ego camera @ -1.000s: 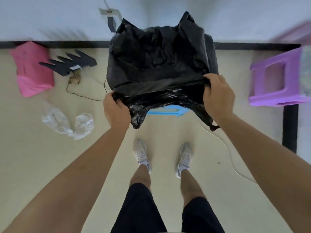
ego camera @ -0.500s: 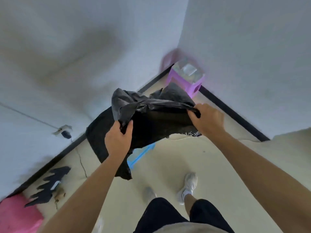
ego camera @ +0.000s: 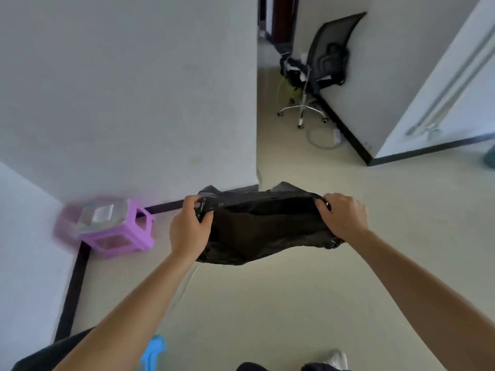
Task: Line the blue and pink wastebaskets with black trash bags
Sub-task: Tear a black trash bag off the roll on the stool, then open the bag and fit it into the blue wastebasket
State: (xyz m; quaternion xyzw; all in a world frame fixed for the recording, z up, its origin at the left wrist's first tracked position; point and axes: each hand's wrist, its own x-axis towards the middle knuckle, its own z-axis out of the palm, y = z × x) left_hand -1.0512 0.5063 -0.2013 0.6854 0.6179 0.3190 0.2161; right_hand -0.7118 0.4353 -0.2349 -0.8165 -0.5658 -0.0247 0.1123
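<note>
I hold a black trash bag [ego camera: 263, 231] in the air at waist height, stretched flat between both hands. My left hand [ego camera: 188, 231] grips its left edge and my right hand [ego camera: 341, 216] grips its right edge. At the bottom left a piece of the blue wastebasket [ego camera: 152, 353] shows on the floor beside my left forearm. More black plastic [ego camera: 51, 353] lies just to its left, partly hidden by the arm. The pink wastebasket is out of view.
A purple plastic stool [ego camera: 117, 232] with a clear packet on top stands in the wall corner at left. A white wall's end [ego camera: 255, 156] rises straight ahead. A black office chair [ego camera: 324, 62] stands in the passage beyond. My shoe [ego camera: 334, 360] shows at the bottom.
My view has swung right, from the blue wastebasket to the stool corner and passage. The bag has come up off the basket and is now pulled taut between my hands.
</note>
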